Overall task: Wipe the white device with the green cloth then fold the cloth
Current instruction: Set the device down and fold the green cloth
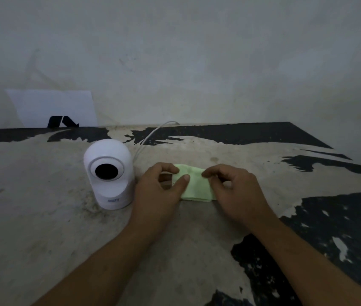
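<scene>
Green cloth [193, 184] flat on the worn table [42, 217], partly folded into a small rectangle, doubled edge along its near side, far edge slightly lifted. Pinched at the far left corner by the left hand [157, 191], thumb pressed on top of the fabric, index finger curled over the far edge, remaining fingers tucked under the palm. Pinched at the far right corner by the right hand [232, 188], fingertips closed on the fabric, knuckles raised, heel of the hand covering the cloth's right edge. Both forearms reaching in from the near edge of the view.

Just left of the left hand, close to the wrist though whether touching cannot be told: white device [110, 173], upright, domed, dark round lens facing the viewer, faint blue lettering on its base. White cable [150, 135] running behind it toward the wall [197, 51]. Far left, against the wall: white sheet [53, 107] with a black mark at its bottom edge
</scene>
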